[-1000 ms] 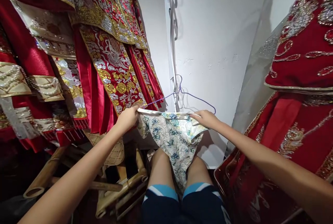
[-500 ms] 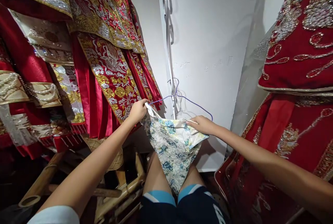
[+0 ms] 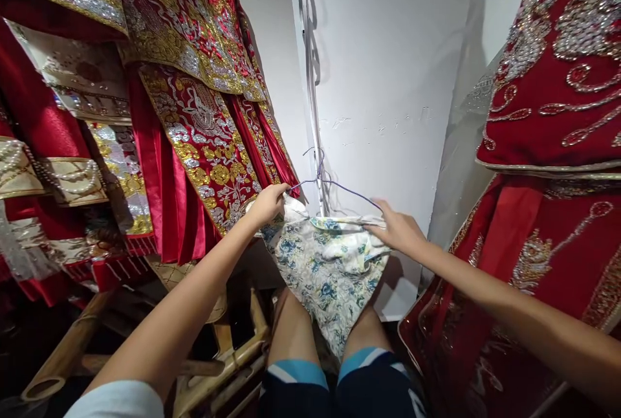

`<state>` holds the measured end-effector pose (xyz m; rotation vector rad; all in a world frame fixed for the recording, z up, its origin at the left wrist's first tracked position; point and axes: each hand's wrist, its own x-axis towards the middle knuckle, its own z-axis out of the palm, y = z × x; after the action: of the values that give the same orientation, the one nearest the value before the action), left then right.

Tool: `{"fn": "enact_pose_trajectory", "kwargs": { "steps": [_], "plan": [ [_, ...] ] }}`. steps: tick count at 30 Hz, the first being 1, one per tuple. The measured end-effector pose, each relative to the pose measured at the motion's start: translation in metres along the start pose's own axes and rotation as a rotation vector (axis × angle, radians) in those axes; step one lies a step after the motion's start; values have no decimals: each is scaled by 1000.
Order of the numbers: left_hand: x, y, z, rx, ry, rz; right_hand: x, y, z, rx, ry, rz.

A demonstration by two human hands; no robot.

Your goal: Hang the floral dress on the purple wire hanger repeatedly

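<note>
A white cloth garment with blue and yellow flowers (image 3: 325, 275) hangs down over my thighs, narrowing toward its lower end. At its upper left corner my left hand (image 3: 270, 203) is closed on the fabric, beside the left end of a thin purple wire hanger (image 3: 350, 191). Its upper right edge is pinched by my right hand (image 3: 398, 229), whose fingers also meet the hanger's right arm. The hanger's hook points up, in front of the white wall. How much of the hanger lies inside the cloth is hidden.
Red robes with gold and silver embroidery (image 3: 208, 140) hang on the left, and another beaded red garment (image 3: 548, 140) on the right. Behind stands a white wall (image 3: 383, 49) with a narrow metal strip (image 3: 305, 49). Bamboo furniture (image 3: 237, 363) is at the lower left.
My right hand has moved right and up to the hanger's arm, and my left hand slightly right. The hanger shifted left, and the garment's top is more bunched.
</note>
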<state>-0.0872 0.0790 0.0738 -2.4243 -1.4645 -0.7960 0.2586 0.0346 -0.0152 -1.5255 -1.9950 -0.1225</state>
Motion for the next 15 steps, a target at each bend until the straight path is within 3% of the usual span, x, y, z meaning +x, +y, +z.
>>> {"fn": "enact_pose_trajectory", "kwargs": {
  "steps": [2,4,7,9,11,15],
  "plan": [
    [1,0,-5,11,-12,16,10,16,-10,178,139,122],
    [2,1,-8,-1,-29,33,20,29,-19,394,72,170],
    [1,2,-9,-41,-11,15,27,39,-25,772,-384,169],
    [1,3,-7,-96,31,-25,25,37,-28,990,-599,206],
    [1,3,-3,-187,65,-94,23,31,-31,1147,-624,274],
    [7,4,5,-375,100,-219,28,10,-42,1256,-534,393]
  ]
}}
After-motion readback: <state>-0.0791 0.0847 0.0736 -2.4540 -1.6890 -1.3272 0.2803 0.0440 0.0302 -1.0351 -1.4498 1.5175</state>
